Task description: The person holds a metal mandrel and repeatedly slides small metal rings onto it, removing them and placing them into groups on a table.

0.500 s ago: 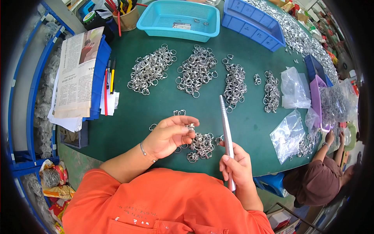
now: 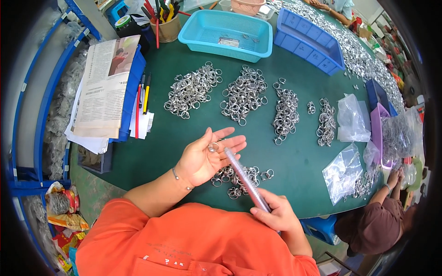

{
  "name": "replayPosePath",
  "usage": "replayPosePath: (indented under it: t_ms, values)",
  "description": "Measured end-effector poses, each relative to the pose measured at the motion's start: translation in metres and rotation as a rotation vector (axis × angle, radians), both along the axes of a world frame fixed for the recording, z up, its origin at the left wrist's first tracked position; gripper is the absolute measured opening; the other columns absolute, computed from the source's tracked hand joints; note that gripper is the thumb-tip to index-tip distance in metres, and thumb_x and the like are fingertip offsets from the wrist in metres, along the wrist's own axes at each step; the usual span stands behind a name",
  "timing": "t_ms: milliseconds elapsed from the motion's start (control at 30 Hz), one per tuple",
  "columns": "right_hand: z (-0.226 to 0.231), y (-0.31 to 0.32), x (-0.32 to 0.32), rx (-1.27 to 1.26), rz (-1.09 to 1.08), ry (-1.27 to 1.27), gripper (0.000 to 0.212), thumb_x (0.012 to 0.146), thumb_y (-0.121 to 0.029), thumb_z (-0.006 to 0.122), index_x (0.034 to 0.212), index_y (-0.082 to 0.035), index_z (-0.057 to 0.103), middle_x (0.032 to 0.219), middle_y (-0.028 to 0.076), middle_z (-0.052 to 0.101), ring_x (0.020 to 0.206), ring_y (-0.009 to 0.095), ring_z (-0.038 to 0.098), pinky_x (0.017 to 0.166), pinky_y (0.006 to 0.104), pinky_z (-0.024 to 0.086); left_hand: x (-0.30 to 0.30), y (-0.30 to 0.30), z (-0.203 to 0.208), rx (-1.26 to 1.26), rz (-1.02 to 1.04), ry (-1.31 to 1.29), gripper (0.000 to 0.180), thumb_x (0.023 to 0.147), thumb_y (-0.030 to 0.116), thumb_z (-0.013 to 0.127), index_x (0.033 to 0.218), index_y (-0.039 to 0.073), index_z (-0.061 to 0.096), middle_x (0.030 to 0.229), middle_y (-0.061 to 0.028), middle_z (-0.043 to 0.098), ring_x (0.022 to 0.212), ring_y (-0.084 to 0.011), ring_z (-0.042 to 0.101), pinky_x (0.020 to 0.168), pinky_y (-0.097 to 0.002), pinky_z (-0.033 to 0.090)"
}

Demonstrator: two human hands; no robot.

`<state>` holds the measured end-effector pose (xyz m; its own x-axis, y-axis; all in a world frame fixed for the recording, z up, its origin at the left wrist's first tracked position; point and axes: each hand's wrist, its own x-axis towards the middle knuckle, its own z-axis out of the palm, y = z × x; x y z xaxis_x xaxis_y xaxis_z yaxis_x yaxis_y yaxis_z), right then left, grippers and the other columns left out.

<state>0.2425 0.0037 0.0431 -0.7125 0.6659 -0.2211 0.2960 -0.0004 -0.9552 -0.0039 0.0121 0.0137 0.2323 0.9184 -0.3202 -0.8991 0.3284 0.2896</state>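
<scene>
My left hand (image 2: 202, 156) is turned palm up with its fingers spread, and it holds a silver ring (image 2: 213, 147) in the palm; whether more than one lies there I cannot tell. In my right hand (image 2: 278, 212) is the thick end of a grey tapered ring mandrel (image 2: 248, 181), fingers wrapped round it. Its thin tip points up and left and reaches the fingers of my left hand. Below both hands a small pile of silver rings (image 2: 235, 191) lies on the green tabletop (image 2: 184, 138), partly hidden by the mandrel.
Several heaps of rings (image 2: 244, 94) lie farther back. Behind stand a turquoise basket (image 2: 225, 50) and a blue bin (image 2: 308, 50). Pens (image 2: 146, 94) and a newspaper (image 2: 99, 92) are at left; plastic bags (image 2: 343, 170) at right. A co-worker (image 2: 375, 225) sits right; another person's arm (image 2: 331, 10) shows at the back.
My left hand has opened from a pinch to spread fingers, with a ring in the palm. The mandrel has tilted left, its tip now at that hand. The whole view has shifted slightly.
</scene>
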Motion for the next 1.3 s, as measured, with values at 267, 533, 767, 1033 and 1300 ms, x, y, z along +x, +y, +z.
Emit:
replayPosePath:
  t_ms: [267,533,767,1033,1300]
  values:
    - [0.001,-0.002,-0.003,0.051,-0.013,-0.074,0.045,0.077,-0.009,0.065,0.117,0.002,0.05,0.078,0.013,0.063,0.066,0.014,0.06,0.063,0.026,0.048,-0.001,-0.001,0.004,0.031,-0.009,0.013,0.052,0.096,0.04,0.026,0.127,0.0,0.036,0.126,-0.0216,0.045,0.122,-0.0328,0.039,0.099,-0.0443,0.036]
    - [0.001,0.003,-0.007,0.258,0.076,-0.134,0.049,0.074,-0.01,0.065,0.12,-0.003,0.05,0.071,0.014,0.06,0.058,0.027,0.06,0.056,0.0306,0.048,-0.003,0.002,0.014,0.018,-0.245,0.218,0.054,0.096,0.042,0.025,0.122,-0.003,0.041,0.124,-0.0248,0.047,0.117,-0.0337,0.045,0.093,-0.0416,0.042]
    - [-0.004,0.001,-0.01,0.312,-0.025,-0.076,0.05,0.073,-0.008,0.065,0.121,-0.004,0.051,0.07,0.013,0.06,0.058,0.025,0.06,0.056,0.0299,0.048,-0.002,-0.006,0.005,0.201,-0.148,0.276,0.049,0.095,0.038,0.033,0.123,0.0,0.042,0.118,-0.0167,0.052,0.105,-0.0242,0.054,0.084,-0.0334,0.046]
    - [-0.005,0.001,-0.006,0.315,-0.046,-0.041,0.05,0.072,-0.007,0.066,0.12,-0.003,0.051,0.071,0.013,0.061,0.058,0.023,0.06,0.056,0.0283,0.048,-0.01,-0.014,0.001,0.303,-0.085,0.476,0.028,0.077,0.001,0.064,0.105,-0.003,0.058,0.103,-0.0135,0.058,0.08,-0.016,0.057,0.071,-0.025,0.048]
    - [-0.002,0.005,-0.012,0.385,0.076,0.011,0.047,0.073,-0.01,0.064,0.118,-0.005,0.052,0.071,0.011,0.061,0.055,0.027,0.059,0.05,0.032,0.048,-0.002,-0.019,0.002,0.49,-0.27,0.683,0.031,0.06,-0.002,0.076,0.09,-0.003,0.066,0.094,-0.0134,0.06,0.086,-0.0211,0.058,0.075,-0.0285,0.048]
